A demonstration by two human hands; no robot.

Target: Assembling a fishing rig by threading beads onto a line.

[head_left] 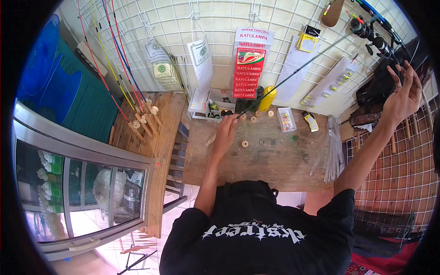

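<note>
My left hand (224,134) is over the back of the wooden table, its fingers closed on the end of a thin dark fishing rod (293,75). The rod slants up to the right across the wall, toward a black fishing reel (365,30). My right hand (405,94) is raised at the far right with fingers apart, just below the reel and a blue-and-black rod handle (387,25). Nothing shows clearly in its grasp. Below my left hand lies a small wooden ring-shaped spool (245,144), beside a thin dark loop (261,142).
A yellow bottle (267,98), a white tray of small colourful pieces (287,120) and a yellow-black packet (310,121) stand along the table's back. Clear plastic sleeves (333,151) hang at its right edge. Packets (250,64) hang on the white wire grid. A glass-fronted cabinet (87,188) stands left.
</note>
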